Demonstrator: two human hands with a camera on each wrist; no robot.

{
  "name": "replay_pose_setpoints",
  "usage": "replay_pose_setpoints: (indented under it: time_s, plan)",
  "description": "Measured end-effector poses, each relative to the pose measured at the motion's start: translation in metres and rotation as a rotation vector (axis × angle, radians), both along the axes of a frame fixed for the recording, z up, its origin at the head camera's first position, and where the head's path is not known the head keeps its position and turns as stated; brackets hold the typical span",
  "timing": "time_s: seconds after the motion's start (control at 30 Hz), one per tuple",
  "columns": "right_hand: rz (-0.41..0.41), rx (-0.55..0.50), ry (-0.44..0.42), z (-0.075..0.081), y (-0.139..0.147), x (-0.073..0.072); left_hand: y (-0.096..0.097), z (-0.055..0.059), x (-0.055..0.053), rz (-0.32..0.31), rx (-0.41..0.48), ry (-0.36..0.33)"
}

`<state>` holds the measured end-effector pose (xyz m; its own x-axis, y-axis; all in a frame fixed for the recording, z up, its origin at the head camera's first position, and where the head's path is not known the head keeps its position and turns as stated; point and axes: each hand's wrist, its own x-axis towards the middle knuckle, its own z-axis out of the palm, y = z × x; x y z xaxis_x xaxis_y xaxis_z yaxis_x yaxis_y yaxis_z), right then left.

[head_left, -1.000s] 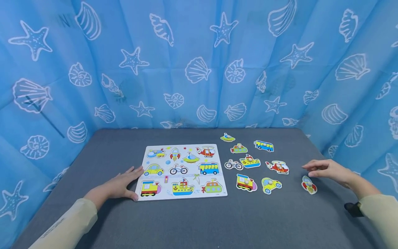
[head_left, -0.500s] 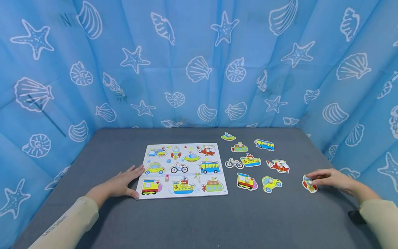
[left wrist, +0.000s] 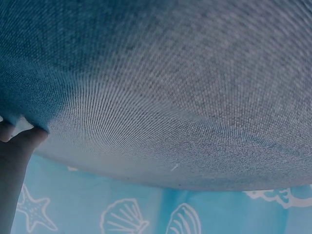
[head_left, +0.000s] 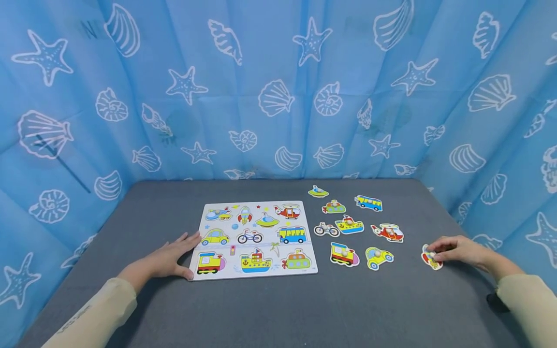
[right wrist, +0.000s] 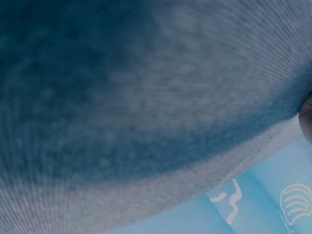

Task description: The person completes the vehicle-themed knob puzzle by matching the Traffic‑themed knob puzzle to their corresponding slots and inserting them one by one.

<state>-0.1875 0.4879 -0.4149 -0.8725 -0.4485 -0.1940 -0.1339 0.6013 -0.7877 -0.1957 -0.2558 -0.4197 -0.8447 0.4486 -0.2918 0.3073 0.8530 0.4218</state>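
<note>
A white peg puzzle board (head_left: 261, 249) with vehicle pictures lies on the table in the head view. My left hand (head_left: 167, 258) rests along its left edge, fingers spread, thumb at the near corner. At the far right my right hand (head_left: 463, 252) pinches the rocket puzzle piece (head_left: 432, 261) by its knob, fingertips covering part of it. The plane piece (head_left: 219, 214) sits in the board's far left corner. In the left wrist view, fingers of the left hand (left wrist: 17, 151) show at the left edge; the right wrist view catches only a sliver of the right hand (right wrist: 306, 119).
Between board and right hand lie several loose pieces, among them a train (head_left: 344, 254), a car (head_left: 378, 258), a helicopter (head_left: 388, 233), a boat (head_left: 349, 225), a bicycle (head_left: 326, 229) and a bus (head_left: 369, 203). A blue shell-patterned curtain (head_left: 278, 135) hangs behind the grey table (head_left: 278, 314).
My right hand has come down onto the rocket piece and taken its knob; the piece has turned slightly. The left hand stays at the board.
</note>
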Motion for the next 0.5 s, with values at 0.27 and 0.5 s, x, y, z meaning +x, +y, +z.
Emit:
replay_pose_setpoints:
  time_s: [0.27,0.5]
  plan:
    - [0.004,0.025,0.018,0.0003,0.0011,-0.0031,0.0001,-0.0043,0.0008,0.024,0.005,-0.002]
    - [0.004,0.041,0.015,0.0001,-0.0029,0.0009,0.0019,-0.0001,0.0040,0.019,0.002,-0.006]
